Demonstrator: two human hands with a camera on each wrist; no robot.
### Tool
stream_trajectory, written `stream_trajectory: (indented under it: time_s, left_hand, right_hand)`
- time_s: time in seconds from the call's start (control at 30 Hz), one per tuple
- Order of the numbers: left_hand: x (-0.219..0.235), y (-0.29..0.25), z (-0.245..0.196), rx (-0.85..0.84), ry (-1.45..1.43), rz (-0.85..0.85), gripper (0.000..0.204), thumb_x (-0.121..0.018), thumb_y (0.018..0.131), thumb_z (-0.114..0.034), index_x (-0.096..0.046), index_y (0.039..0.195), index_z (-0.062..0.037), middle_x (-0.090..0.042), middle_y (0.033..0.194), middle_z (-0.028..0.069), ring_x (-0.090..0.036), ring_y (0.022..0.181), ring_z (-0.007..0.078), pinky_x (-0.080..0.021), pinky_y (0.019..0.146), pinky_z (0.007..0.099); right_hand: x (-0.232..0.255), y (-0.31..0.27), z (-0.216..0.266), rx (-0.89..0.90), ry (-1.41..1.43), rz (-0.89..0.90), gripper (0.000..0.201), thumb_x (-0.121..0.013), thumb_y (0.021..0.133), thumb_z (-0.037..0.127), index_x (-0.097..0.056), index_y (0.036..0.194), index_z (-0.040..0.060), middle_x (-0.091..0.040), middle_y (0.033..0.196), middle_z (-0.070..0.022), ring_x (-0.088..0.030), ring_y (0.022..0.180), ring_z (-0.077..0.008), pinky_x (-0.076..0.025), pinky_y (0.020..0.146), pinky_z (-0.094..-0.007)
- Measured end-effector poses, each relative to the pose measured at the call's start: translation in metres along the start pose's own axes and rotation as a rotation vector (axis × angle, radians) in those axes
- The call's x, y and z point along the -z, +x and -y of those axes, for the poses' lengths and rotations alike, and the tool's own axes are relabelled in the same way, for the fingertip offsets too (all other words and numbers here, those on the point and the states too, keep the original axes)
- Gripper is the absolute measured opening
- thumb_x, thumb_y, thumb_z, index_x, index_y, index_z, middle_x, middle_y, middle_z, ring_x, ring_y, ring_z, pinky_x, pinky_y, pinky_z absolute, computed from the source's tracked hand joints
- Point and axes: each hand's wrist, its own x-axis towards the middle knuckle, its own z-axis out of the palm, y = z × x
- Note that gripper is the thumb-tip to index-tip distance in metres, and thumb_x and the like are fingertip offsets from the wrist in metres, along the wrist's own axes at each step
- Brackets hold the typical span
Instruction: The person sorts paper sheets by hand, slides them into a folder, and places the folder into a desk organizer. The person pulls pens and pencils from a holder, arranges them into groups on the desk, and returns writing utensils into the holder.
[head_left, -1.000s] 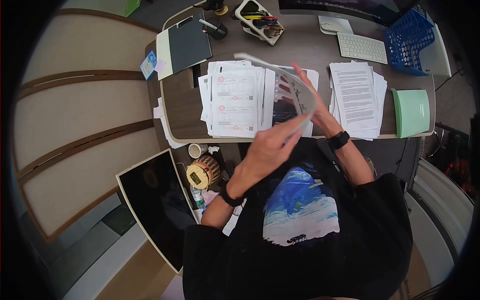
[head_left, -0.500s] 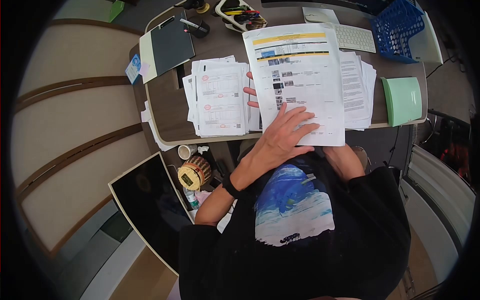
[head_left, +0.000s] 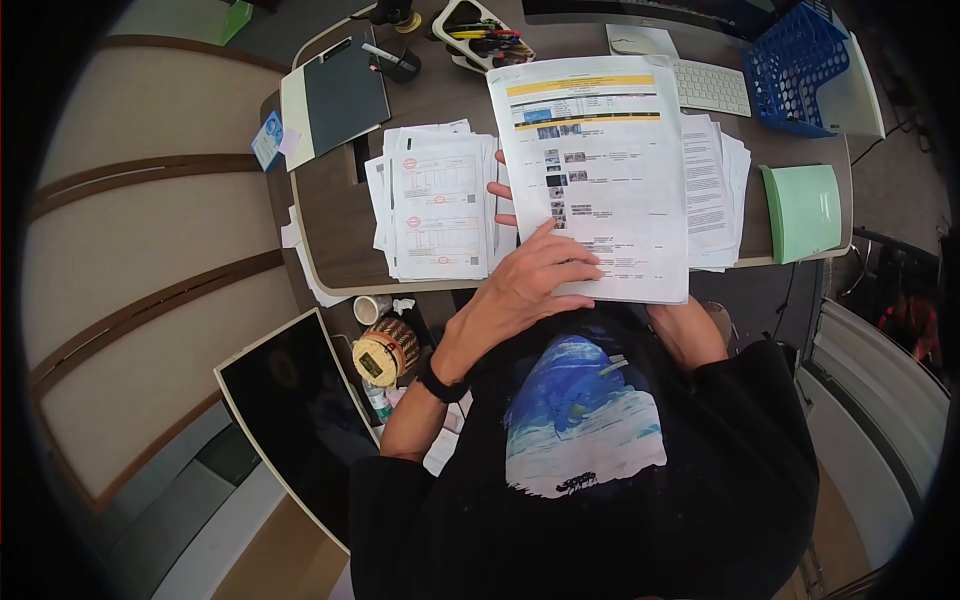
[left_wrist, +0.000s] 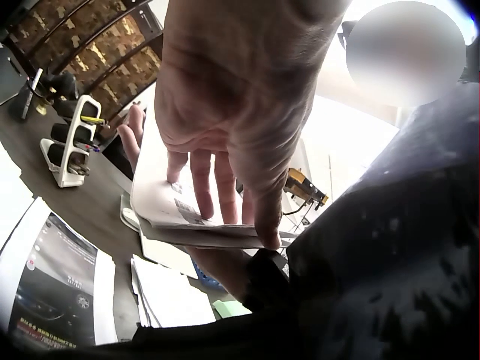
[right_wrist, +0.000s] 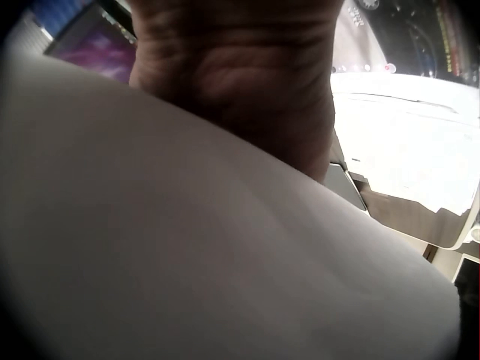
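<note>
A printed stack of sheets (head_left: pixel 620 200) with yellow bands near its top is held up over the desk in the head view. The left hand (head_left: pixel 532 274) rests on its lower left part, fingers spread across the print. In the left wrist view the left hand (left_wrist: pixel 225 112) has its fingertips on the top page and its thumb at the near edge. The right hand (head_left: pixel 502 190) is behind the stack, supporting it; only fingertips show past the left edge, and its palm and thumb are hidden. Blank paper (right_wrist: pixel 225 240) covers most of the right wrist view.
On the desk (head_left: pixel 345 220), a paper pile (head_left: pixel 438 215) lies left and another (head_left: pixel 712 190) right, partly covered. Around them are a green folder (head_left: pixel 803 212), blue basket (head_left: pixel 795 65), keyboard (head_left: pixel 712 88), pen holder (head_left: pixel 485 38) and dark clipboard (head_left: pixel 346 95).
The stack was turned edge-on and bent a second ago; its printed face now shows, flatter. Since half a second ago, the left hand has slid left and slightly down across the page.
</note>
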Motion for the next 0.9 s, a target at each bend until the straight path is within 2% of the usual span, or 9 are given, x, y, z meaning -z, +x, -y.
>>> stream_trajectory:
  time_s: [0.07, 0.13, 0.17, 0.23, 0.27, 0.33, 0.43, 0.53, 0.9]
  left_hand:
    - [0.005, 0.000, 0.000, 0.006, -0.004, -0.011, 0.030, -0.086, 0.086, -0.015, -0.077, 0.114, -0.0075, -0.076, 0.117, 0.0047, -0.070, 0.115, 0.0280, -0.040, 0.124, 0.0557]
    - [0.009, -0.002, 0.000, 0.071, -0.079, -0.078, 0.020, -0.078, 0.094, -0.010, -0.078, 0.112, -0.0022, -0.077, 0.108, 0.0079, -0.073, 0.101, 0.0260, -0.052, 0.111, 0.0430]
    - [0.015, -0.001, -0.004, 0.070, -0.081, -0.078, 0.020, -0.078, 0.094, -0.010, -0.078, 0.112, -0.0022, -0.077, 0.108, 0.0079, -0.073, 0.101, 0.0260, -0.052, 0.111, 0.0430]
    - [0.036, 0.002, -0.017, 0.276, -0.221, -0.307, 0.016, -0.072, 0.100, -0.008, -0.077, 0.112, 0.0019, -0.078, 0.103, 0.0109, -0.072, 0.092, 0.0209, -0.056, 0.094, 0.0318]
    - [0.049, 0.004, -0.020, 0.316, -0.246, -0.390, 0.015, -0.072, 0.101, -0.006, -0.078, 0.111, 0.0033, -0.077, 0.103, 0.0089, -0.068, 0.092, 0.0143, -0.054, 0.085, 0.0274]
    - [0.074, 0.002, -0.022, 0.379, -0.320, -0.577, 0.017, -0.071, 0.103, -0.007, -0.078, 0.115, 0.0038, -0.078, 0.107, 0.0076, -0.069, 0.097, 0.0124, -0.054, 0.088, 0.0270]
    - [0.112, 0.002, -0.027, 0.536, -0.340, -0.699, 0.025, -0.078, 0.101, -0.014, -0.079, 0.121, 0.0013, -0.076, 0.093, 0.0003, -0.065, 0.080, 0.0034, -0.052, 0.071, 0.0191]
    - [0.130, 0.004, -0.016, 0.367, -0.476, -0.792, 0.030, -0.079, 0.100, -0.015, -0.077, 0.124, 0.0032, -0.078, 0.099, 0.0047, -0.069, 0.085, 0.0060, -0.055, 0.074, 0.0209]
    - [0.150, 0.011, -0.012, 0.399, -0.651, -0.764, 0.032, -0.079, 0.100, -0.014, -0.075, 0.125, 0.0061, -0.079, 0.107, 0.0122, -0.074, 0.092, 0.0132, -0.060, 0.082, 0.0253]
  right_hand:
    - [-0.003, 0.001, 0.001, -0.006, -0.014, -0.018, 0.095, -0.026, 0.107, 0.074, -0.014, 0.172, 0.0055, -0.025, 0.174, -0.0228, -0.032, 0.157, -0.0456, -0.033, 0.127, -0.0566]
    - [-0.008, 0.000, 0.000, -0.009, -0.027, -0.039, 0.096, -0.026, 0.107, 0.075, -0.014, 0.172, 0.0056, -0.025, 0.174, -0.0225, -0.033, 0.156, -0.0460, -0.033, 0.127, -0.0571]
    - [-0.012, -0.003, -0.002, 0.044, -0.033, -0.027, 0.096, -0.029, 0.107, 0.074, -0.015, 0.171, 0.0052, -0.029, 0.172, -0.0230, -0.037, 0.155, -0.0444, -0.034, 0.126, -0.0556]
    - [-0.014, -0.006, -0.002, 0.099, -0.039, -0.019, 0.095, -0.031, 0.107, 0.074, -0.016, 0.171, 0.0049, -0.033, 0.170, -0.0234, -0.040, 0.153, -0.0429, -0.035, 0.125, -0.0542]
    - [-0.014, -0.007, -0.002, 0.099, -0.043, -0.030, 0.095, -0.031, 0.107, 0.074, -0.016, 0.171, 0.0049, -0.033, 0.170, -0.0234, -0.041, 0.153, -0.0428, -0.036, 0.125, -0.0541]
    - [-0.004, 0.003, 0.007, 0.095, -0.053, -0.051, 0.095, -0.031, 0.107, 0.074, -0.016, 0.171, 0.0049, -0.033, 0.170, -0.0234, -0.041, 0.153, -0.0427, -0.036, 0.125, -0.0540]
    - [0.001, -0.001, 0.010, 0.081, -0.070, -0.083, 0.095, -0.032, 0.107, 0.074, -0.017, 0.171, 0.0048, -0.034, 0.170, -0.0235, -0.041, 0.152, -0.0425, -0.036, 0.125, -0.0538]
    - [0.002, -0.010, 0.010, 0.066, -0.089, -0.110, 0.095, -0.032, 0.107, 0.073, -0.017, 0.171, 0.0048, -0.034, 0.169, -0.0235, -0.041, 0.152, -0.0423, -0.036, 0.125, -0.0536]
    - [0.012, -0.012, 0.009, -0.015, -0.139, -0.184, 0.094, -0.033, 0.107, 0.073, -0.018, 0.170, 0.0048, -0.036, 0.168, -0.0237, -0.043, 0.151, -0.0416, -0.037, 0.125, -0.0530]
